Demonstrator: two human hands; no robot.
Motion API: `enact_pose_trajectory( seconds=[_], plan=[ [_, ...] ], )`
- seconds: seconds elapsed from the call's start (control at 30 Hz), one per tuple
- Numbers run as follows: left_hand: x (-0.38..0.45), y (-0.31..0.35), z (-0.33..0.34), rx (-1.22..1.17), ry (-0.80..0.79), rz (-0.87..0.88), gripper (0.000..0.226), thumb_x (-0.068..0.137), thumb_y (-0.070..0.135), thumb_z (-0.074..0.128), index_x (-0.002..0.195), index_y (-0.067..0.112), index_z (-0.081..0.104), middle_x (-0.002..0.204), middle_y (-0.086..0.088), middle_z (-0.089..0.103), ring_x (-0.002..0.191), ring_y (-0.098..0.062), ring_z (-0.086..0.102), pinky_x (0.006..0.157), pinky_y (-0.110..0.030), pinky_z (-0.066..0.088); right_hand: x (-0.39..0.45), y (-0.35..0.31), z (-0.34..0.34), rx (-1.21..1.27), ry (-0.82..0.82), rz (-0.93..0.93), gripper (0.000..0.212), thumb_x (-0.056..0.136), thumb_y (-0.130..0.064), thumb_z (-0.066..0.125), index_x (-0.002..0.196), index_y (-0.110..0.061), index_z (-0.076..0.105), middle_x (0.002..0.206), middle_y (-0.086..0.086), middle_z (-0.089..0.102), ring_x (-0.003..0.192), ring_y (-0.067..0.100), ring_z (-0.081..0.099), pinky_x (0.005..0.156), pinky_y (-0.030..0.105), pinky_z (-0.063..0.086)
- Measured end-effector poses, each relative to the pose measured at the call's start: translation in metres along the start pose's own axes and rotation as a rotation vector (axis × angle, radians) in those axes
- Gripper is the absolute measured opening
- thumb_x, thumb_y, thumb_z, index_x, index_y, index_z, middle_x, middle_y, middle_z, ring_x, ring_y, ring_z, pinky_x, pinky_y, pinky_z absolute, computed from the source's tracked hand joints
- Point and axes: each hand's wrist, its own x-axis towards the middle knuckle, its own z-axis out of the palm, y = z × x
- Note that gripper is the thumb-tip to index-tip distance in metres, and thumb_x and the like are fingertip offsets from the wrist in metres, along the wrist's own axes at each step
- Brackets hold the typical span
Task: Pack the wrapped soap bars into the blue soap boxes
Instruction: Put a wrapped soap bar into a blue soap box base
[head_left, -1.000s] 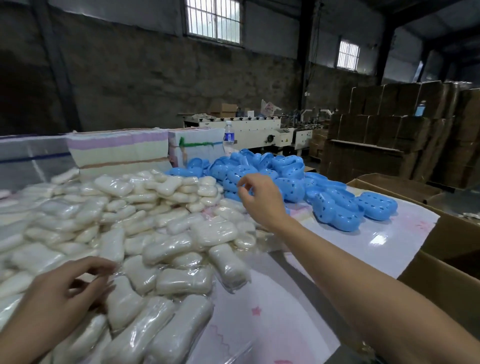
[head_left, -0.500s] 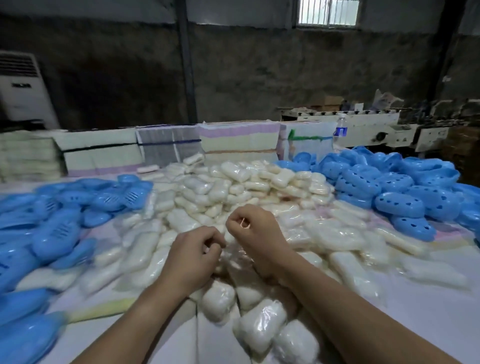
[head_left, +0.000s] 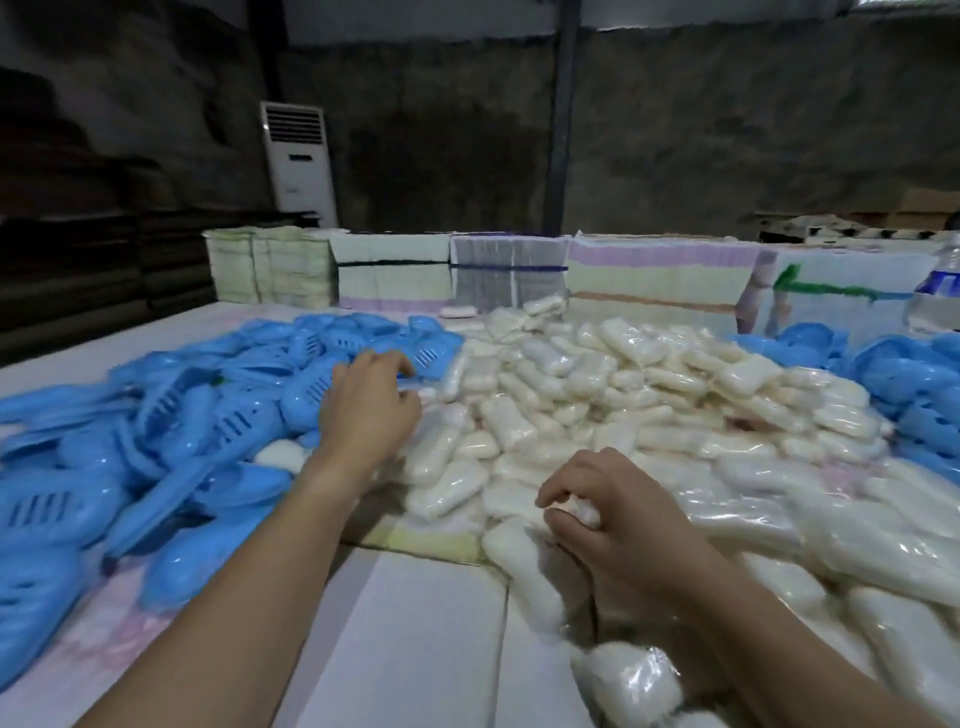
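Right hand: the right hand (head_left: 618, 514) is curled round a wrapped soap bar (head_left: 584, 512), thumb and fingers pinching its white end at the near edge of the soap pile.
Left hand: the left hand (head_left: 371, 402) reaches forward with its fingers spread and bent, the fingertips on or just over a blue box (head_left: 426, 358) where the blue pile meets the soap; the blur leaves it unclear whether the fingers have closed on anything.
Soap pile: a broad heap of wrapped soap (head_left: 623, 395) fills the middle and right of the table, bars lying every way in clear film.
Near bar: one wrapped bar (head_left: 628, 680) lies at the bottom edge, under the right forearm.
Left boxes: a heap of blue box halves (head_left: 156, 447) with slotted vents covers the left side, touching the soap pile along its right edge.
Right boxes: more blue boxes (head_left: 914, 384) are piled at the far right, beside the soap.
Table: the pale table (head_left: 415, 639) shows bare between the two forearms.
Behind: stacks of flat printed cartons (head_left: 654, 275) line the back edge of the table; a white floor-standing air conditioner (head_left: 298, 161) stands against the dark wall.
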Motion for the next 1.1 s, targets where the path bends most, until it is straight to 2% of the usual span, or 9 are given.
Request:
enact_pose_trajectory(
  seconds=[0.1,0.23,0.43,0.5,0.57,0.7,0.87,0.97,1.1],
  plan=[
    [0.006,-0.028,0.000,0.262,-0.234,-0.193,0.041,0.089,0.020,0.053,0.128,0.030,0.054,0.137,-0.005,0.047,0.129,-0.034,0.038,0.103,-0.047,0.036,-0.002,0.003,-0.001,0.025,-0.022,-0.009,0.010,0.090,-0.025,0.064,0.096,-0.030,0.070,0.093,-0.016,0.060,0.096,0.006,0.047,0.086,0.031,0.043],
    [0.009,-0.040,-0.002,0.203,-0.188,-0.253,0.041,0.087,0.009,0.051,0.121,0.030,0.057,0.127,-0.005,0.060,0.119,-0.030,0.053,0.101,-0.043,0.039,-0.004,0.006,-0.001,0.043,-0.012,-0.023,0.010,0.089,-0.023,0.065,0.094,-0.029,0.071,0.090,-0.015,0.060,0.093,0.005,0.046,0.085,0.031,0.043],
    [-0.003,-0.003,-0.001,0.023,0.128,0.072,0.048,0.081,-0.003,0.055,0.120,0.024,0.066,0.107,-0.004,0.073,0.106,-0.030,0.061,0.090,-0.039,0.038,-0.003,0.011,-0.002,0.096,0.012,-0.009,0.014,0.087,-0.017,0.067,0.091,-0.029,0.071,0.089,-0.015,0.061,0.093,0.004,0.048,0.081,0.016,0.036],
    [-0.013,0.016,0.001,-0.064,0.180,0.237,0.042,0.083,-0.004,0.059,0.117,0.020,0.070,0.107,-0.002,0.074,0.106,-0.029,0.060,0.089,-0.038,0.042,-0.002,0.012,-0.003,0.124,0.086,-0.005,0.016,0.084,-0.010,0.070,0.087,-0.026,0.072,0.085,-0.014,0.062,0.091,0.008,0.052,0.079,0.017,0.037],
    [-0.027,0.033,0.006,-0.179,0.164,0.393,0.035,0.081,-0.003,0.064,0.109,0.016,0.072,0.101,0.003,0.072,0.100,-0.024,0.059,0.084,-0.029,0.039,-0.002,0.013,-0.006,0.152,0.207,0.017,0.019,0.080,-0.004,0.071,0.083,-0.023,0.072,0.079,-0.014,0.062,0.086,0.011,0.055,0.074,0.020,0.038],
    [-0.058,0.060,0.017,-0.375,0.052,0.597,0.017,0.075,0.006,0.070,0.089,0.015,0.068,0.089,0.009,0.056,0.088,-0.017,0.053,0.078,-0.023,0.038,0.002,0.018,-0.019,0.173,0.484,0.096,0.016,0.078,-0.004,0.066,0.080,-0.019,0.072,0.075,-0.016,0.062,0.078,0.015,0.058,0.069,0.024,0.039],
    [-0.083,0.073,0.033,-0.420,-0.328,0.714,0.019,0.073,0.006,0.073,0.082,0.019,0.063,0.111,0.009,0.051,0.104,-0.014,0.049,0.088,-0.004,0.029,0.000,0.037,-0.041,0.116,0.650,0.234,0.021,0.078,0.000,0.063,0.081,-0.019,0.072,0.076,-0.012,0.063,0.077,0.016,0.059,0.072,0.035,0.046],
    [-0.082,0.069,0.034,-0.397,-0.462,0.732,0.022,0.078,0.012,0.075,0.081,0.026,0.058,0.124,0.013,0.047,0.116,-0.006,0.047,0.092,-0.004,0.031,-0.005,0.057,-0.057,0.014,0.576,0.359,0.019,0.082,-0.012,0.063,0.091,-0.027,0.069,0.081,-0.011,0.063,0.086,0.017,0.056,0.073,0.033,0.041],
    [-0.082,0.070,0.029,-0.399,-0.535,0.771,0.020,0.081,0.022,0.076,0.081,0.031,0.058,0.132,0.014,0.045,0.122,-0.001,0.047,0.101,-0.021,0.040,-0.012,0.077,-0.074,-0.184,0.273,0.546,0.026,0.083,-0.021,0.064,0.108,-0.027,0.069,0.092,-0.009,0.061,0.095,0.017,0.056,0.074,0.030,0.039]
  ],
)
